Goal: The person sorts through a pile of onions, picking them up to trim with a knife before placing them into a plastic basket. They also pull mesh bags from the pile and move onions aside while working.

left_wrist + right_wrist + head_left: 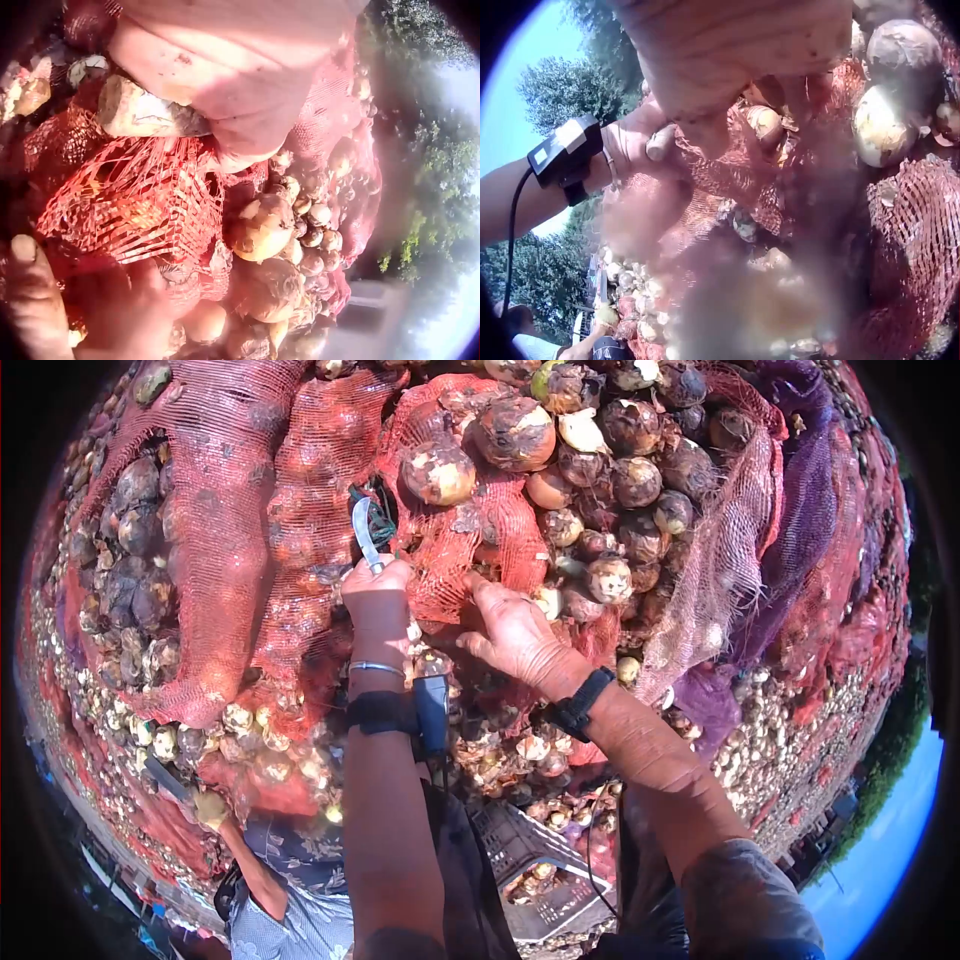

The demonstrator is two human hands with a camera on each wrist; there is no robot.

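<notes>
My left hand (380,578) grips a small curved knife (364,532), its blade pointing up and away. The pale handle end (142,112) pokes out of the fist in the left wrist view. My right hand (515,628) pinches the red mesh bag (442,575) with thumb and forefinger, just right of the left hand. In the left wrist view the netting looks stretched and torn into loose strands between both hands. Large onions (438,473) lie on the netting just beyond. In the right wrist view the right fingertips are partly hidden and blurred.
Full red mesh bags (215,510) stand at the left. A heap of loose onions (635,480) lies at the right, beside purple netting (800,530). A plastic crate (535,860) sits below by the legs. Another person (285,890) works at the lower left.
</notes>
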